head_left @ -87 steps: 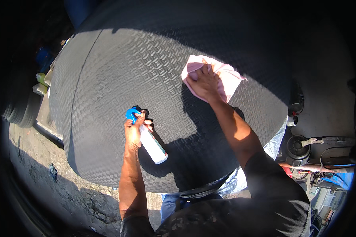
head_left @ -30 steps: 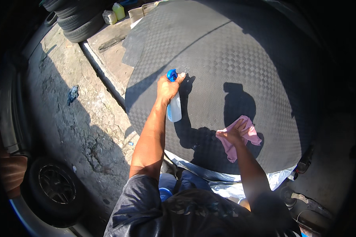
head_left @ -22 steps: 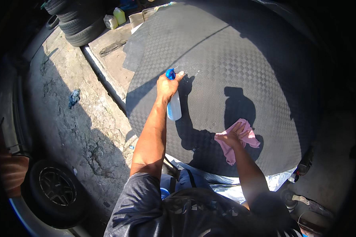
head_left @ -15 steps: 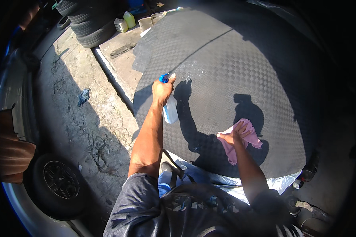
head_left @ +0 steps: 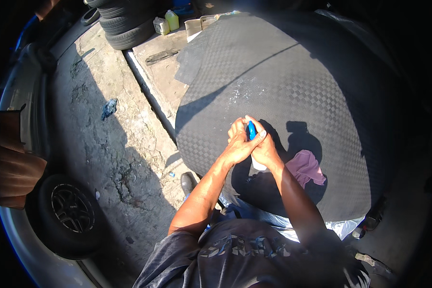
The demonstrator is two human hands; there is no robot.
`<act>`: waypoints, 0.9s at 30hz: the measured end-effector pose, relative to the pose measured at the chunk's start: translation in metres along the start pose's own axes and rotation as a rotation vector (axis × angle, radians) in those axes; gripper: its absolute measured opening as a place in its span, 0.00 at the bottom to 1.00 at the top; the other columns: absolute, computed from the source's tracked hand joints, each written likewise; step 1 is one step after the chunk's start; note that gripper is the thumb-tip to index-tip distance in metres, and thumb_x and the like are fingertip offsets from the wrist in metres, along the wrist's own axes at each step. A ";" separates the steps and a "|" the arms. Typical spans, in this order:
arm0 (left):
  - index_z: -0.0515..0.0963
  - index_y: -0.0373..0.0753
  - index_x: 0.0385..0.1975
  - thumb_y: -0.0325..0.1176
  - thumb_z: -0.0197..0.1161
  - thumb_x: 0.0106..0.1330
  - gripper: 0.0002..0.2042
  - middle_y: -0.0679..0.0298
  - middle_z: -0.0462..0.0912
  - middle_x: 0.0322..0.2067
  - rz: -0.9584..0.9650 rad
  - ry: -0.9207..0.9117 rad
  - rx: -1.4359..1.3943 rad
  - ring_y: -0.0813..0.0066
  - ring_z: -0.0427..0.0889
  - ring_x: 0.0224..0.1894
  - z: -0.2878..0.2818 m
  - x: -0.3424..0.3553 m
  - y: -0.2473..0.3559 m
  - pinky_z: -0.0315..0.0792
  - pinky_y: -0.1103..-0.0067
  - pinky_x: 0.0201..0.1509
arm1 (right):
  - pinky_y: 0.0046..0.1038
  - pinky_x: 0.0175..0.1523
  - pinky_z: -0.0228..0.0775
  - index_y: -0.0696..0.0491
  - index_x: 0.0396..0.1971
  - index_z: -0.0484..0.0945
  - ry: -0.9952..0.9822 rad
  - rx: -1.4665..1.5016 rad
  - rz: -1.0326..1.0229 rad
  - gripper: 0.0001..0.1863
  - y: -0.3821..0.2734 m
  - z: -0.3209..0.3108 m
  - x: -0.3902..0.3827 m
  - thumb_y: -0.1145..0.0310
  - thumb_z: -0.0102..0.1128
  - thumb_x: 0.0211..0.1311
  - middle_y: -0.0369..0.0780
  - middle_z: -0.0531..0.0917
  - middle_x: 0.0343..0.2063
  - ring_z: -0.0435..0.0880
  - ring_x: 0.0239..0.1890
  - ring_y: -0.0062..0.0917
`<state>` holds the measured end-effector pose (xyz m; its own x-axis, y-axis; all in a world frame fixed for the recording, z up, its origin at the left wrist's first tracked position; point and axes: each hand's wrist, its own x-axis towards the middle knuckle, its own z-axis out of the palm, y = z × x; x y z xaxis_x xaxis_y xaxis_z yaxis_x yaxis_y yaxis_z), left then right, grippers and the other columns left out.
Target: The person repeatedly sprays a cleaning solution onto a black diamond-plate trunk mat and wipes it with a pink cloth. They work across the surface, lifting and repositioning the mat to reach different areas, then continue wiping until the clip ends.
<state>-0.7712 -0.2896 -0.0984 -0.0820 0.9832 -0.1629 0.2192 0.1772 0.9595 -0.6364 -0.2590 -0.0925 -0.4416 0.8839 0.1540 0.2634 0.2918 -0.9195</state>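
Both my hands are closed around the spray bottle with a blue trigger head (head_left: 252, 129), near the middle of the view. My left hand (head_left: 237, 149) wraps round it from the left, my right hand (head_left: 266, 150) from the right; they overlap and hide much of its body. Beneath them spreads a large black checkered rubber mat (head_left: 317, 81), crossed by my shadow. Small white droplets (head_left: 245, 90) speckle it beyond my hands. To the right of my right forearm, the pink cloth (head_left: 306, 165) lies crumpled on the mat, untouched.
Stacked tires (head_left: 125, 33) stand at the upper left beside plastic jugs (head_left: 170, 21). A blue rag (head_left: 108, 108) lies on the cracked concrete (head_left: 96, 134). At the far left is a vehicle with a black wheel (head_left: 69, 209) and a brown cloth (head_left: 19, 177) hanging over it. My boot (head_left: 187, 183) shows below the mat's edge.
My right hand has let go of the pink cloth and moved up-left to join my left hand on the bottle. The bottle has moved right and down. White droplets have appeared on the mat.
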 end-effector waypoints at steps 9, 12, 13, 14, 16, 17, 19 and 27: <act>0.50 0.29 0.81 0.51 0.88 0.53 0.63 0.38 0.63 0.76 -0.522 0.406 -0.086 0.45 0.67 0.77 -0.169 0.040 -0.293 0.62 0.64 0.82 | 0.29 0.32 0.78 0.56 0.43 0.90 0.216 -0.374 0.504 0.28 0.031 0.017 0.141 0.42 0.68 0.74 0.38 0.88 0.27 0.88 0.25 0.23; 0.64 0.28 0.72 0.43 0.89 0.54 0.50 0.45 0.80 0.65 -0.435 -0.001 -0.528 0.52 0.76 0.71 -0.197 0.042 -0.352 0.70 0.65 0.77 | 0.30 0.32 0.79 0.57 0.38 0.90 0.216 -0.392 0.623 0.31 0.039 0.042 0.205 0.38 0.67 0.73 0.37 0.88 0.25 0.87 0.26 0.23; 0.66 0.28 0.69 0.40 0.89 0.55 0.46 0.47 0.83 0.62 -0.451 -0.002 -0.566 0.55 0.78 0.69 -0.206 0.041 -0.359 0.72 0.66 0.75 | 0.30 0.32 0.79 0.57 0.37 0.90 0.201 -0.395 0.695 0.32 0.042 0.052 0.223 0.37 0.67 0.73 0.37 0.88 0.24 0.87 0.26 0.23; 0.69 0.28 0.66 0.38 0.88 0.57 0.42 0.50 0.85 0.60 -0.474 -0.024 -0.589 0.58 0.80 0.67 -0.215 0.038 -0.360 0.74 0.68 0.73 | 0.30 0.33 0.80 0.57 0.35 0.89 0.175 -0.454 0.673 0.33 0.044 0.062 0.238 0.36 0.67 0.72 0.36 0.88 0.25 0.87 0.26 0.22; 0.75 0.32 0.59 0.33 0.87 0.59 0.33 0.56 0.89 0.53 -0.394 -0.037 -0.589 0.67 0.84 0.59 -0.234 0.028 -0.348 0.79 0.71 0.65 | 0.29 0.34 0.80 0.56 0.33 0.88 0.136 -0.524 0.596 0.34 0.044 0.080 0.267 0.33 0.68 0.70 0.36 0.87 0.25 0.86 0.27 0.21; 0.77 0.34 0.55 0.33 0.86 0.61 0.27 0.59 0.89 0.51 -0.360 -0.074 -0.549 0.69 0.85 0.55 -0.244 0.023 -0.336 0.78 0.72 0.64 | 0.34 0.37 0.80 0.57 0.30 0.88 0.097 -0.575 0.644 0.37 0.043 0.089 0.278 0.30 0.66 0.69 0.38 0.87 0.24 0.87 0.28 0.26; 0.79 0.37 0.53 0.32 0.85 0.62 0.23 0.63 0.89 0.49 -0.371 -0.138 -0.749 0.73 0.85 0.52 -0.265 0.006 -0.313 0.77 0.73 0.63 | 0.44 0.43 0.81 0.58 0.25 0.87 0.039 -0.616 0.623 0.43 0.039 0.106 0.295 0.25 0.61 0.67 0.44 0.87 0.24 0.90 0.32 0.37; 0.82 0.36 0.52 0.46 0.82 0.66 0.24 0.67 0.88 0.45 -0.466 -0.258 -0.659 0.75 0.83 0.49 -0.283 -0.039 -0.307 0.76 0.74 0.59 | 0.45 0.47 0.82 0.56 0.28 0.87 -0.019 -0.666 0.696 0.40 0.015 0.146 0.307 0.26 0.65 0.66 0.46 0.88 0.27 0.90 0.35 0.39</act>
<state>-1.1108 -0.3948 -0.3218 0.2184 0.8088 -0.5460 -0.3998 0.5845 0.7061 -0.8930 -0.0366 -0.1115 -0.0150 0.9329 -0.3599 0.9019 -0.1428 -0.4077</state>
